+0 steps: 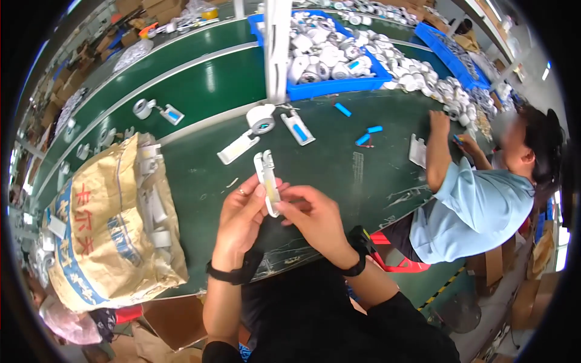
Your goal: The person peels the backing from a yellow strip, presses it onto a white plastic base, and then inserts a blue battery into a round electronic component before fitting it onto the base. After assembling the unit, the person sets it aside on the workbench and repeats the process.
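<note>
Over the near part of the green worktable, my left hand (237,219) and my right hand (319,222) both grip a long white plastic shell (267,181). Its hollow inner side faces me, and a yellowish strip shows inside it. The left thumb and fingers pinch its left edge; the right fingers press its lower right end. Just beyond lie another white handle shell (238,149), a round white device head (261,119) and a white handle piece with a blue cell inside (298,128). Loose blue cylindrical cells (342,109) lie farther right.
A torn brown sack (103,224) of white parts stands on the left. Beyond the table, a blue bin (339,89) and a heap of white parts (417,72) surround a white post (276,54). A co-worker in a light blue shirt (472,206) works at right.
</note>
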The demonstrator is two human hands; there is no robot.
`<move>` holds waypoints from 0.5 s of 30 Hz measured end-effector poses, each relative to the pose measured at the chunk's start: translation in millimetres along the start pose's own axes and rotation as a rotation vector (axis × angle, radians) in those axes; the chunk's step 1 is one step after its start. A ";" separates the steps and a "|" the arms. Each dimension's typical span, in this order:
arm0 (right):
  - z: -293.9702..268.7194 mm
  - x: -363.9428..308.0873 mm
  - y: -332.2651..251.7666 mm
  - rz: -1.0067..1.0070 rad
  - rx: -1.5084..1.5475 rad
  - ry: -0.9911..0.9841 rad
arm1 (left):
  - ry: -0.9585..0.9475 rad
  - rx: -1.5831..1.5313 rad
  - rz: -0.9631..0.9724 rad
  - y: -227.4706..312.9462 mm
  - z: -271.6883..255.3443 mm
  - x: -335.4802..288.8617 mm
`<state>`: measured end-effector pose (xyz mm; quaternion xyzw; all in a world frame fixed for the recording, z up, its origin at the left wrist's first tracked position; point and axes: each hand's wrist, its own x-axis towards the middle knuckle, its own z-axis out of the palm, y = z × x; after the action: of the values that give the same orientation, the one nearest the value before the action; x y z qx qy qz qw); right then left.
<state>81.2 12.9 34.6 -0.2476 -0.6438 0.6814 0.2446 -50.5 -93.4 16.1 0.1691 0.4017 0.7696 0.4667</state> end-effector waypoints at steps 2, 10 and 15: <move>3.3 -4.4 3.5 -0.409 -0.331 0.184 | 0.012 -0.084 -0.016 8.3 4.5 -6.6; -2.5 4.2 2.2 -0.700 -0.514 0.053 | 0.075 -0.030 0.007 1.9 9.3 -15.2; -6.7 4.6 1.7 -0.745 -0.563 0.063 | 0.090 -0.026 -0.004 -1.4 13.4 -13.8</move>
<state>82.1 20.9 32.5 -0.0768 -0.8409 0.3382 0.4155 -34.1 -98.6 24.9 0.1275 0.4123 0.7807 0.4519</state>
